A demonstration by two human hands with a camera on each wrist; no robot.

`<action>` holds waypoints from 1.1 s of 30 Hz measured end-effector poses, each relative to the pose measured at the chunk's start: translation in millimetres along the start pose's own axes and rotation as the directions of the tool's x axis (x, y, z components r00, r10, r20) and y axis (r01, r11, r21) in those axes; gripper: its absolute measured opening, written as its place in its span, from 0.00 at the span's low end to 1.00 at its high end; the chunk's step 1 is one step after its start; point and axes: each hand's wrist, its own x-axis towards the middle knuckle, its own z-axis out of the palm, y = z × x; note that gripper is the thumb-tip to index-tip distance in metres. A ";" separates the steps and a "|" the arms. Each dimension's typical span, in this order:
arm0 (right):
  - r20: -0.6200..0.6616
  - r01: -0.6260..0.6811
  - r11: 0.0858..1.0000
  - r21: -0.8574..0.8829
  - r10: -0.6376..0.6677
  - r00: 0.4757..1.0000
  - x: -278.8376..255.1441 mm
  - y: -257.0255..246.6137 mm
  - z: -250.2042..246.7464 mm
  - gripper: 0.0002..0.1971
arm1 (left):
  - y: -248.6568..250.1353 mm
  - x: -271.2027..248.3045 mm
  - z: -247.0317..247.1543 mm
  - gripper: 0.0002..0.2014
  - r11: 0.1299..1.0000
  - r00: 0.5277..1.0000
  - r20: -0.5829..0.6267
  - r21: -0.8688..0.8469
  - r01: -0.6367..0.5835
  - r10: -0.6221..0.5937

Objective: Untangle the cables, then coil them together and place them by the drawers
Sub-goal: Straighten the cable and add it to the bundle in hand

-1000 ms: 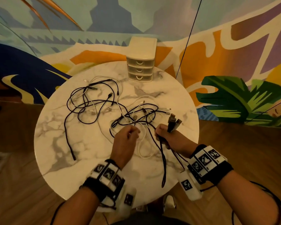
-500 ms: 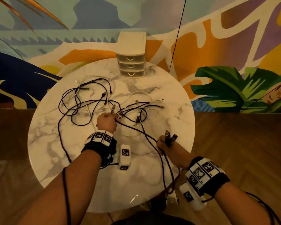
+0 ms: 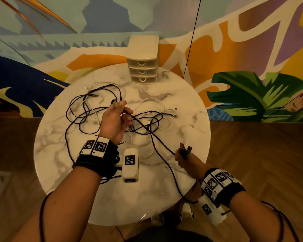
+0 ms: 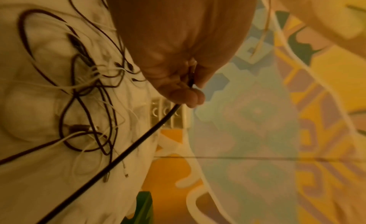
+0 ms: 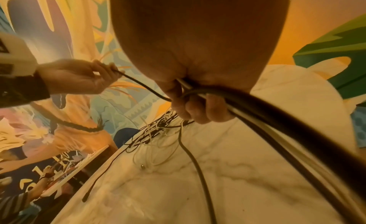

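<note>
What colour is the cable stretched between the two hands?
Black; the cable shows best in the head view.

left hand (image 3: 114, 123) raised over the table, fingers pinching a black cable (image 3: 143, 124); right hand (image 3: 188, 162) gripping cable ends, fist curling near the edge

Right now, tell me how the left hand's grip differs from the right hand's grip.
The left hand is raised over the tangle, pinching one black cable near its plug; the right hand sits near the table's edge, its fingers curled round several cables with plugs sticking up. The left hand is farther out; the right hand is nearer the body. That black cable runs between both.
</note>
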 end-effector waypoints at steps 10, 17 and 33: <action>-0.333 0.435 0.893 0.113 -0.379 0.864 -26.3 -48.9 -39.3 0.10 | -14.2 -65.9 76.9 0.06 0.528 0.821 0.507 0.636 -0.562 0.263; -0.155 0.418 0.893 0.169 -0.395 0.906 -63.5 -79.9 -65.4 0.22 | -17.7 -91.5 113.0 0.06 0.343 0.669 0.674 0.577 -0.741 0.313; -0.162 0.377 0.911 0.165 -0.352 0.922 -81.4 -71.8 -90.5 0.25 | -22.0 -108.7 138.4 0.12 0.614 0.673 0.636 0.373 -0.696 0.377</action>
